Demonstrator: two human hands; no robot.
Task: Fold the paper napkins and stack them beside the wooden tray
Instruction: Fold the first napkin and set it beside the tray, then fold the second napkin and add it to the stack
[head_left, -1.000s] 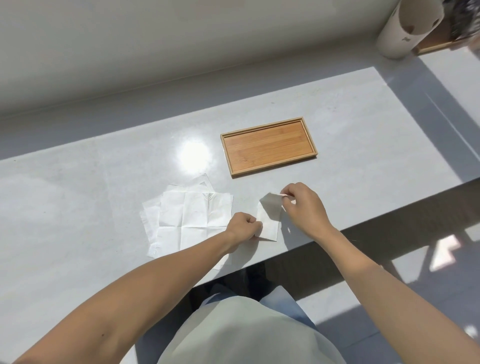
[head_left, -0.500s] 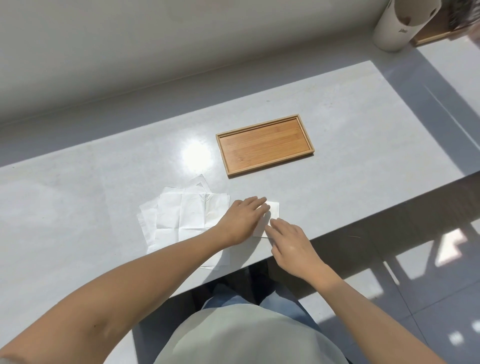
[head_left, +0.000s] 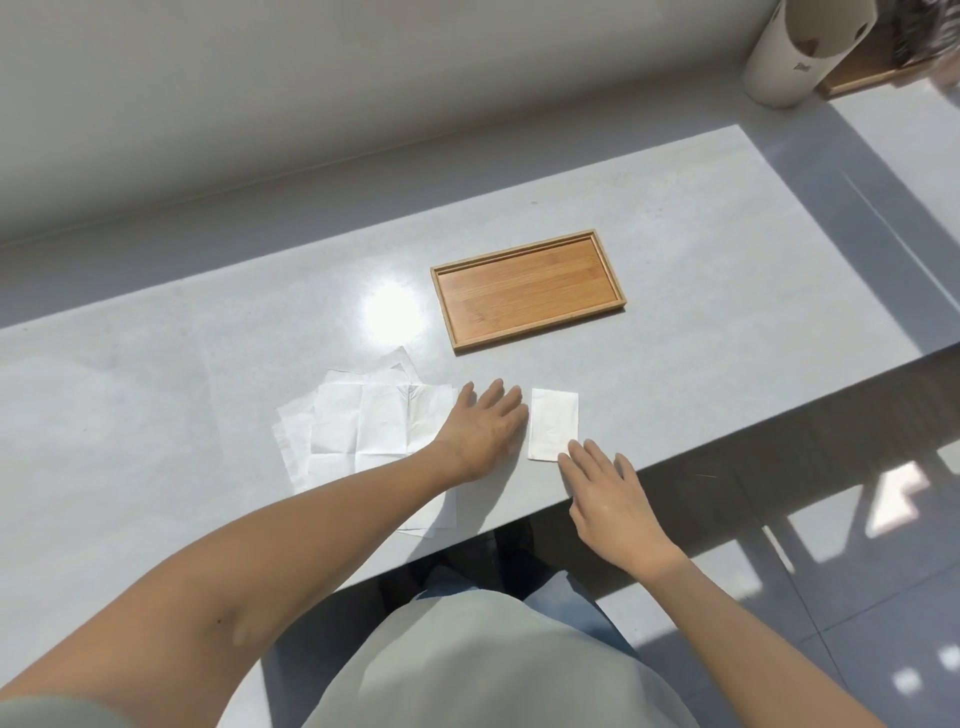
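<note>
A small folded white napkin (head_left: 553, 430) lies flat on the grey counter, in front of the wooden tray (head_left: 527, 289) and apart from it. My left hand (head_left: 485, 428) rests flat with fingers spread just left of the folded napkin, its wrist over the pile of unfolded napkins (head_left: 363, 431). My right hand (head_left: 605, 491) lies open at the counter's front edge, fingertips at the folded napkin's near right corner. Neither hand holds anything.
The grey counter (head_left: 727, 312) ends in a front edge close to my body, with tiled floor below on the right. A white cylindrical container (head_left: 789, 52) and another wooden piece (head_left: 862, 78) stand at the far right corner. A wall runs along the back.
The napkin's last fold was laid down and pressed flat. My left hand then slid off it to the left, and my right hand drew back to its near corner.
</note>
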